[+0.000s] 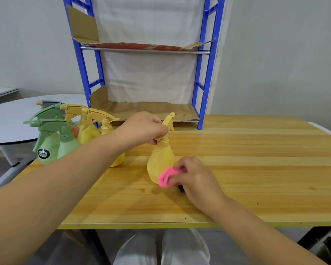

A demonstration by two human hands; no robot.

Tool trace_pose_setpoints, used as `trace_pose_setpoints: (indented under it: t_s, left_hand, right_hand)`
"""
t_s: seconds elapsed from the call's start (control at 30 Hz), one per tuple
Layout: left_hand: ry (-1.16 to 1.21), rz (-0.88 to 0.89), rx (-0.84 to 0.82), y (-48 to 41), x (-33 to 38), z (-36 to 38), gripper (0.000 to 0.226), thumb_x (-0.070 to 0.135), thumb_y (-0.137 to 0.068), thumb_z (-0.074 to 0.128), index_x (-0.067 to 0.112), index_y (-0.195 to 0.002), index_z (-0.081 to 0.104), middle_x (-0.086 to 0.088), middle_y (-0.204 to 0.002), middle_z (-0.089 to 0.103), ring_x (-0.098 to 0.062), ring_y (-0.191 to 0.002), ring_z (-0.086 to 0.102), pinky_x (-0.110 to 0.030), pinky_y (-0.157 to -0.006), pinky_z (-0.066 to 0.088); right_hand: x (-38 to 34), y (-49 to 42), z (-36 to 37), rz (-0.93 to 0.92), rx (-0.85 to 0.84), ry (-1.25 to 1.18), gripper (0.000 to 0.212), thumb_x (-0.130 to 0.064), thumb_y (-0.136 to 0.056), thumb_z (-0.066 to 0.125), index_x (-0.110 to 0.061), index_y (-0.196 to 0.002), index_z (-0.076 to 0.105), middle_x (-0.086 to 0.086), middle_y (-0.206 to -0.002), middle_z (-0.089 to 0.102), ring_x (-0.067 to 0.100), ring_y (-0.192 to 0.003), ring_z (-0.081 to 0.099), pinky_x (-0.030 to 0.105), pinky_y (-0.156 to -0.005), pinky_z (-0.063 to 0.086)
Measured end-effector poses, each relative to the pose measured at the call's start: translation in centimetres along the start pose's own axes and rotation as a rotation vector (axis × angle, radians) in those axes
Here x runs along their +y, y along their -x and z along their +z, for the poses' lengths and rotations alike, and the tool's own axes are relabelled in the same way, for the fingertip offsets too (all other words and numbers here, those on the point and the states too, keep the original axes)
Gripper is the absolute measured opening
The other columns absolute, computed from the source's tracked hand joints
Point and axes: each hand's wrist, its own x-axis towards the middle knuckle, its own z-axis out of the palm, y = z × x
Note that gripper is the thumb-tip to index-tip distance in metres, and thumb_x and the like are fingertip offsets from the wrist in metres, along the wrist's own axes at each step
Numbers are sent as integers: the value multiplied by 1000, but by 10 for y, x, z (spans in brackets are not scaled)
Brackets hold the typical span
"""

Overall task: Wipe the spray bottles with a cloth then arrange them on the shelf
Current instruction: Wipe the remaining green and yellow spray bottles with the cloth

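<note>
Fingers of the left hand are closed round the yellow bottle's neck; a pink cloth is pinched against its base by the right hand; the green bottle's label is unreadable.

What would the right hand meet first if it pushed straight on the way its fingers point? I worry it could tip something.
Probably the yellow spray bottle: the right hand already presses the pink cloth against its lower body.
</note>
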Motion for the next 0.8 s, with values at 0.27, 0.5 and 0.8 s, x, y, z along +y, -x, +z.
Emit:
trace_pose_setpoints:
  t_s: [0.27,0.5,0.8]
  left_hand:
    - [59,74,-68,2,-10,-7,19,14,-79,57,-1,-81,69,-20,-90,69,-24,-83,70,-44,-87,55]
    - [210,115,-224,1,-22,-10,22,9,-94,50,5,-105,68,-10,-106,71,-18,-101,66,-28,-92,52]
    - [338,145,-286,-1,-32,-7,24,11,-96,49,9,-110,68,-6,-109,71,-16,-105,65,-26,-94,51]
  right_hand:
    - [1,-31,-16,29,184,-66,31,-13,-76,45,-21,-84,75,4,-91,59,19,-89,51,34,-62,50]
    - [2,-36,-2,95,170,-168,27,-4,-74,48,-18,-81,70,1,-93,53,21,-90,51,39,-57,52]
    - [-7,-51,-25,81,351,84,38,4,-71,55,-22,-91,74,5,-93,60,25,-86,54,35,-56,48]
